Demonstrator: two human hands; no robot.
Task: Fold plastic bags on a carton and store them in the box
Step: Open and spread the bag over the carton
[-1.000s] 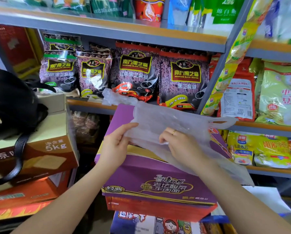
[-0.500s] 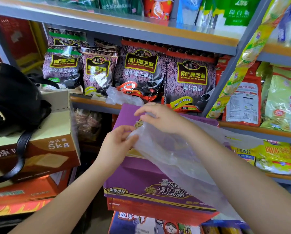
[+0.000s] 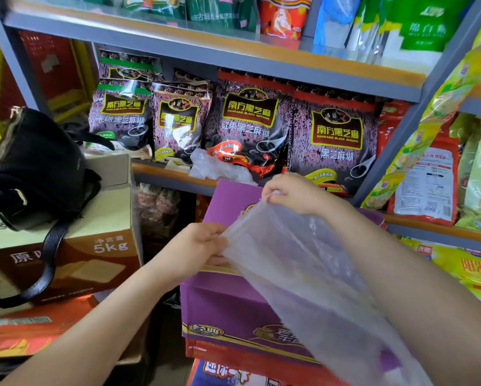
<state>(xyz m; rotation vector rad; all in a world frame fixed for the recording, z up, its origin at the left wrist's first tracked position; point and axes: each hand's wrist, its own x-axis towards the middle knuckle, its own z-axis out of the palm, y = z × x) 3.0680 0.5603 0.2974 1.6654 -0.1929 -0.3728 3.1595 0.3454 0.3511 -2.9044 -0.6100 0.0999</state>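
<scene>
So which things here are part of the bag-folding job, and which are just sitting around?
In the job:
- clear plastic bag, pinched by left hand and right hand
- purple carton beneath it
- crumpled bag on the shelf edge, probably waiting

Lying about:
- black handbag
- brown 5kg box
- sesame packets

You're standing in a grocery shop: just beyond your fingers, metal shelves hold rows of packaged sesame bags, with stacked cartons beside them.

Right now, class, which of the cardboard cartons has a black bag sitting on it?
The brown carton printed "5kg", at the left: the black bag sits on it. The purple carton carries only the plastic bag.
</scene>
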